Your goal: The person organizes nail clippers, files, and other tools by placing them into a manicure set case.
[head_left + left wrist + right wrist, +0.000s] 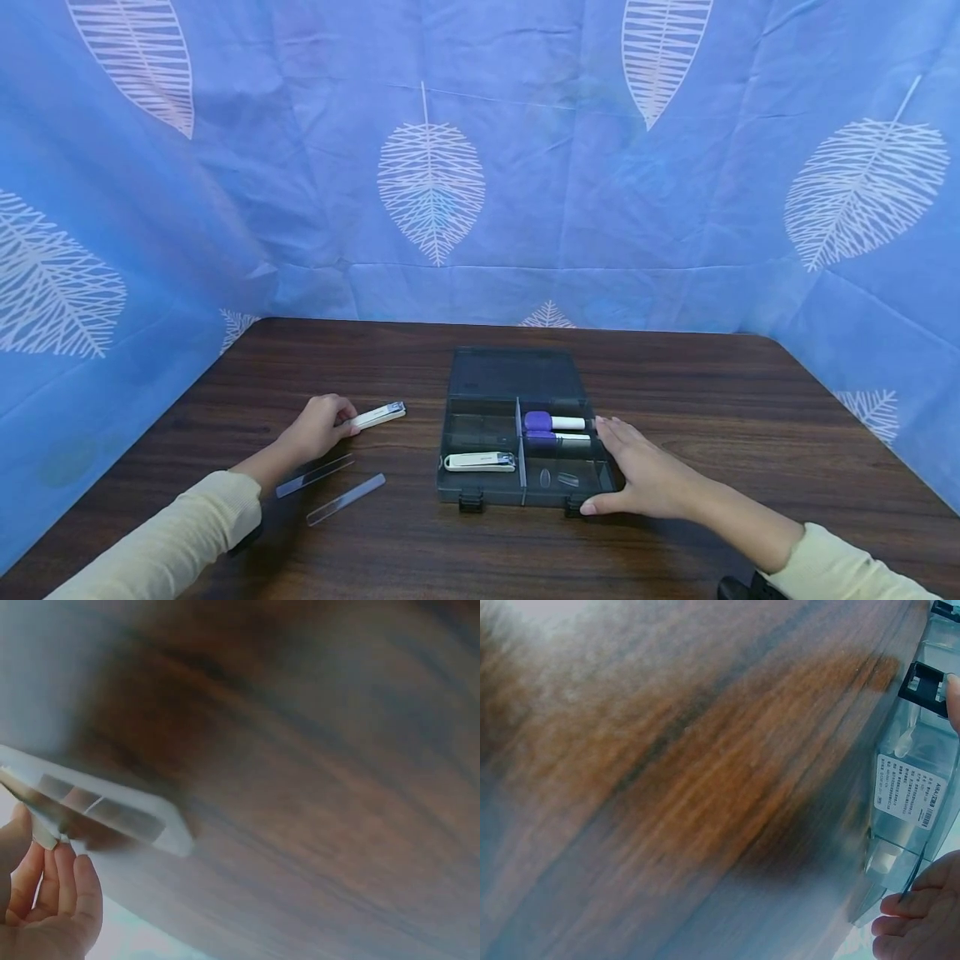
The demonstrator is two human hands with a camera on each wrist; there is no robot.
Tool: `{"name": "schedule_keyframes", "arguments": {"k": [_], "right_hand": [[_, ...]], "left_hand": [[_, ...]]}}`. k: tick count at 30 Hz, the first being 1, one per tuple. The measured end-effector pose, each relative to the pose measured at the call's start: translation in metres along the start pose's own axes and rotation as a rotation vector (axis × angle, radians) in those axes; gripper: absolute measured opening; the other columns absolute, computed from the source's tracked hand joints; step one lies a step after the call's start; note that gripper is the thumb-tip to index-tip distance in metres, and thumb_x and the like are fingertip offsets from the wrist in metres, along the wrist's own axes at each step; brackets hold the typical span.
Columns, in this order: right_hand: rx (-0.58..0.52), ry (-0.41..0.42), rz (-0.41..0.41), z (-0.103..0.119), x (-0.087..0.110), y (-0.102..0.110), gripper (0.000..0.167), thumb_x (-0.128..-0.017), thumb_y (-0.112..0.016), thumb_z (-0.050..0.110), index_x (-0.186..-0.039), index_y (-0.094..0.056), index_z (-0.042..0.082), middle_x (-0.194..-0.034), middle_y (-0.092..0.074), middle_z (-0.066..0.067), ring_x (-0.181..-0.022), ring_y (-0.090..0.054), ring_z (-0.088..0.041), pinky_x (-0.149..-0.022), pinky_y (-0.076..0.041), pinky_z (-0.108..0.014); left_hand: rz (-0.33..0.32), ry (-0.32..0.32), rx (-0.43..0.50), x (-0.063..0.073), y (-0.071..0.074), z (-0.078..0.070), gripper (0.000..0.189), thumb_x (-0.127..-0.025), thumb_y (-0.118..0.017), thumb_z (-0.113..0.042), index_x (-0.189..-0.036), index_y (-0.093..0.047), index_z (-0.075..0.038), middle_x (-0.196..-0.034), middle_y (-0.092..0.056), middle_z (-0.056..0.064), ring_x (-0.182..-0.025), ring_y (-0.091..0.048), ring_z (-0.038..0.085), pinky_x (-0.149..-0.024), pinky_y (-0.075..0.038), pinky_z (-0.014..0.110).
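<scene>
My left hand (322, 423) pinches a white nail clipper (378, 415) near one end, just above the left of the table; the clipper's pale body also shows in the left wrist view. In the middle stands a dark see-through divided box (520, 492), its lid laid back. My right hand (637, 475) rests on its right side, fingers extended along the edge and thumb by a front latch (573, 506). A second nail clipper (480, 462) lies in the front left compartment. Two purple-and-white bottles (557, 422) lie in the right half, behind small clear oval pieces (545, 477).
Two clear, narrow strips (346, 500), like glass nail files, lie on the brown wooden table (405, 550) beside the left forearm. Behind the table and along its sides hangs a blue cloth (540, 192) with white leaf prints.
</scene>
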State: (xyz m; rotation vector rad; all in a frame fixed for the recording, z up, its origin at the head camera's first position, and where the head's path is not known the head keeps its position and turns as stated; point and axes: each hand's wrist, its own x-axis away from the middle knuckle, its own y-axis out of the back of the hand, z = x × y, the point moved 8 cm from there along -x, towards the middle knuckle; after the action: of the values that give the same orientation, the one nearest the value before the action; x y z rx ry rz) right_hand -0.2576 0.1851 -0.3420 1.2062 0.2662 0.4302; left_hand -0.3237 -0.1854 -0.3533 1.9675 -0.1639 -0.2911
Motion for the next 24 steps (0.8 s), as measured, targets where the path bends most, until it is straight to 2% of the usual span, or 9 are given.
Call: {"name": "schedule_keyframes", "arguments": {"k": [10,24], "right_hand": [[-0.009,0.007,0.004,0.000,0.001,0.000,0.117,-0.068,-0.064,0.069,-0.142,-0.022,-0.011,-0.146,-0.025,-0.032,-0.134,-0.022,-0.050,-0.101,-0.026,-0.065],[-0.014,0.008,0.012,0.000,0.000,-0.001,0.117,-0.069,-0.063,0.069,-0.142,-0.021,-0.011,-0.147,-0.024,-0.032,-0.135,-0.020,-0.050,-0.102,-0.025,-0.065]], "left_hand": [[0.017,0.000,0.020,-0.003,0.001,-0.006,0.009,-0.085,-0.065,-0.004,-0.090,-0.065,0.003,-0.083,-0.064,0.009,-0.076,-0.059,0.017,-0.068,-0.051,0.034],[-0.043,-0.031,-0.005,0.000,0.013,-0.012,0.012,-0.083,-0.066,-0.003,-0.093,-0.068,0.003,-0.090,-0.064,0.013,-0.074,-0.054,0.015,-0.063,-0.048,0.029]]}}
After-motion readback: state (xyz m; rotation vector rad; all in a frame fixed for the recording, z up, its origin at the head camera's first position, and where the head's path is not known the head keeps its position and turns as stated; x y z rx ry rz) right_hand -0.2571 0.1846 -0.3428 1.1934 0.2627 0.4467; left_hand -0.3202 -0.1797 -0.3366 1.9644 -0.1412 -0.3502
